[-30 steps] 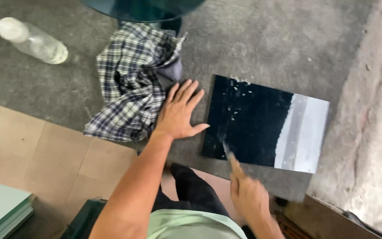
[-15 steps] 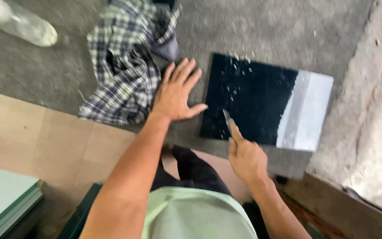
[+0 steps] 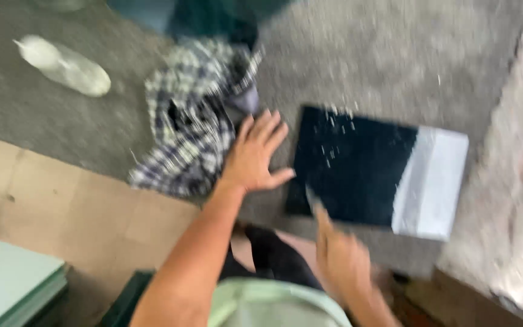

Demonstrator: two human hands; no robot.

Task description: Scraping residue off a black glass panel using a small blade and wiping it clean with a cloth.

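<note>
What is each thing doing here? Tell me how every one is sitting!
Left hand: flat, fingers spread, on the floor.
Right hand: closed on a thin tool.
Dark tile: lying flat, speckled with chips.
Plaid cloth: crumpled.
Plastic bottle: on its side.

Plaid cloth (image 3: 198, 121) crumpled on grey floor (image 3: 394, 54) ahead of me. Clear plastic bottle (image 3: 65, 65) lying on its side, far left. Tan tiles (image 3: 62, 206) nearer me. Pale green boards (image 3: 13, 287) stacked, bottom left corner.
</note>
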